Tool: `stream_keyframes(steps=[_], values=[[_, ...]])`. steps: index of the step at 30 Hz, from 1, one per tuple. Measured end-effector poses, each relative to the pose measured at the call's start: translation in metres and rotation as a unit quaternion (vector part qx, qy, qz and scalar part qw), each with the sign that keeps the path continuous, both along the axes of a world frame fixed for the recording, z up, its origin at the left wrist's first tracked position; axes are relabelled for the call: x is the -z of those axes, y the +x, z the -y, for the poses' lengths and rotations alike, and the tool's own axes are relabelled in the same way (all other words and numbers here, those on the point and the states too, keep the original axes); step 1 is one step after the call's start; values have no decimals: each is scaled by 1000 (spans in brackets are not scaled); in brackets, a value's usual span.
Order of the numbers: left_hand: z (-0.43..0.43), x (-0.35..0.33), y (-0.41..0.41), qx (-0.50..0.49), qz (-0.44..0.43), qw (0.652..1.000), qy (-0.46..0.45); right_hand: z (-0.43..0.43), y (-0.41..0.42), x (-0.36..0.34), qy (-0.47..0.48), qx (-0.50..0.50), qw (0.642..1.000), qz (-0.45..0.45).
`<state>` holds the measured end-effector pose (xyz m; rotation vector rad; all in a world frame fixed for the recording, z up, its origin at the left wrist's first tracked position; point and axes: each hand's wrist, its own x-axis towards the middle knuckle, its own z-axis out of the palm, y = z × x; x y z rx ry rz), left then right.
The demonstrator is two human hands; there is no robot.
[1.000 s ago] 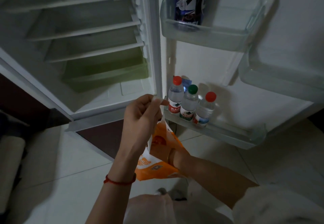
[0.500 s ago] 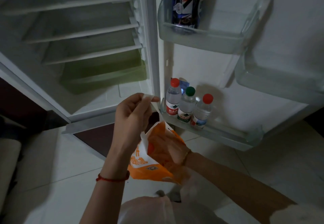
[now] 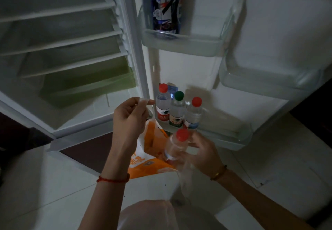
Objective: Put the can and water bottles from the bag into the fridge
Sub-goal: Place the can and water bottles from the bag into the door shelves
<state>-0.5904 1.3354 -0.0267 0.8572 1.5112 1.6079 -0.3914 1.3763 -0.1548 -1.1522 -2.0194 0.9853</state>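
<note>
Right hand (image 3: 199,153) is wrapped around a clear water bottle with a red cap (image 3: 175,146), holding it just above the open mouth of the orange-and-white bag (image 3: 152,159) — the bottle is blurred, its lower part partly hidden by the fingers. Left hand (image 3: 130,117), a red string at its wrist, pinches the bag's white handle (image 3: 143,102) between thumb and fingers, so the bag hangs below it.

Beyond the hands the fridge stands open. On the door's bottom shelf (image 3: 231,139) three water bottles stand upright and close together: a red-capped one (image 3: 163,104) at the left, a green-capped one (image 3: 177,110) in the middle, another red-capped one (image 3: 194,115) at the right. Higher up, a blue can (image 3: 166,8) stands in the upper door shelf (image 3: 197,47). Inside the fridge, the white shelves (image 3: 61,43) sit above a green drawer (image 3: 86,86).
</note>
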Motion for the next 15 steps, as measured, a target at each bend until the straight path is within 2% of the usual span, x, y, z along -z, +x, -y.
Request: stream_keyframes(steps=[6,15], values=[[-11,8,-5,-11,7,1000,-4,-16,36,-36,68,141,986,-49],[-13,9,-13,-17,14,1000,-6,-24,64,-50,96,212,967,-107]])
